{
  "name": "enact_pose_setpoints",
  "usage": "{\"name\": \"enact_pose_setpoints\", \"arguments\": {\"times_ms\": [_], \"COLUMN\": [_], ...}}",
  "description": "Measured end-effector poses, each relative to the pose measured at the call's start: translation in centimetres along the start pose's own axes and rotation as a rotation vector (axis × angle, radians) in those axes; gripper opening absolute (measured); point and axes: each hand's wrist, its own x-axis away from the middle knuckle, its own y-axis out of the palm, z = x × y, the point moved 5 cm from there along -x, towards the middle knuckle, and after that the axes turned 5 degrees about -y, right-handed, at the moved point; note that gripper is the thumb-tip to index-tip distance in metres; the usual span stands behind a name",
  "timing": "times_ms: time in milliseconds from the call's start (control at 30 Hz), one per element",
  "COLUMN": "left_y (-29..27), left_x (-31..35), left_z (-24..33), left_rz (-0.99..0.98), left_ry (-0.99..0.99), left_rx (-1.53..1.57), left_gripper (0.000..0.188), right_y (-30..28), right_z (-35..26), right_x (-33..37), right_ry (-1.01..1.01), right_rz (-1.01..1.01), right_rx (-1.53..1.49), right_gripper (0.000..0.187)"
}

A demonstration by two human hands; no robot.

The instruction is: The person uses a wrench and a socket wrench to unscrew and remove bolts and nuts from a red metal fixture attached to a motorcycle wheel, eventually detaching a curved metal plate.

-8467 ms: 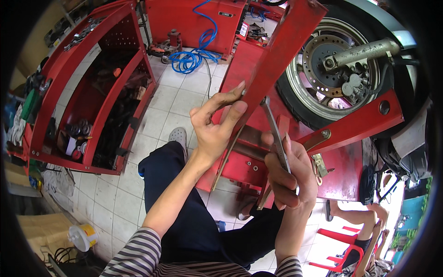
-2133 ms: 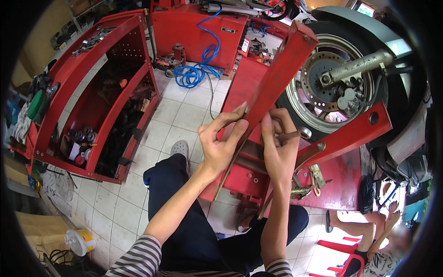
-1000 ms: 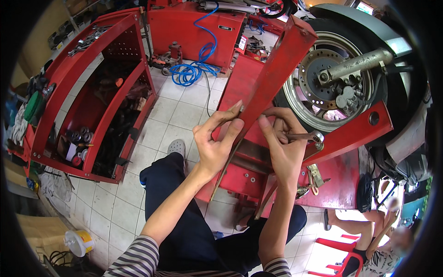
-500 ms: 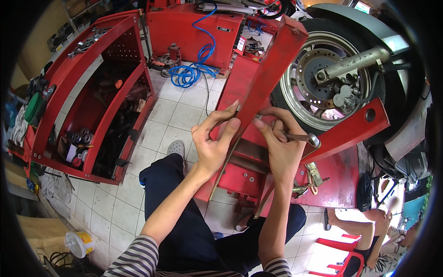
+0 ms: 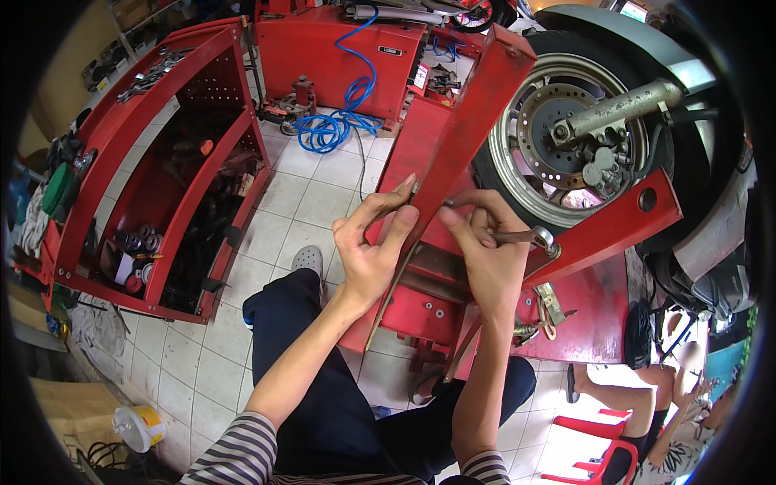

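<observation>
A red square metal post slants up between my two hands. On its left side my left hand is closed in a loose pinch, with a small metal fastener showing at the index fingertip. To the right of the post, my right hand has its curled fingers wrapped around a wrench, whose ring end sticks out past the knuckles. My right thumb and index finger also meet at a small dark metal end by the post; its kind is unclear.
A motorbike wheel stands close on the right, beside a second red arm. Loose metal parts lie on the red platform. A red tool cart and coiled blue hose are leftward. Someone sits on a red chair.
My right hand has shifted slightly left, and the wrench's ring end has moved a little up and left. My left hand is almost still. The seated person's arm has moved.
</observation>
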Motion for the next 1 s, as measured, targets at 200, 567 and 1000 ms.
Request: {"name": "enact_pose_setpoints", "arguments": {"times_ms": [200,567,1000], "left_y": [0.2,0.0,0.2], "left_x": [0.0,-0.1,-0.1], "left_z": [0.2,0.4,0.3], "left_rz": [0.001,-0.001,0.001], "left_ry": [0.012,0.027,0.032], "left_rx": [0.003,0.010,0.036], "left_gripper": [0.019,0.020,0.021], "right_y": [-0.5,-1.3,0.2], "right_z": [-0.3,-0.3,2.3], "right_x": [-0.3,-0.2,0.3], "right_ry": [-0.111,0.037,-0.054], "right_rz": [0.073,0.001,-0.373], "right_rx": [0.085,0.321,0.599], "right_gripper": [0.013,0.021,0.030]}}
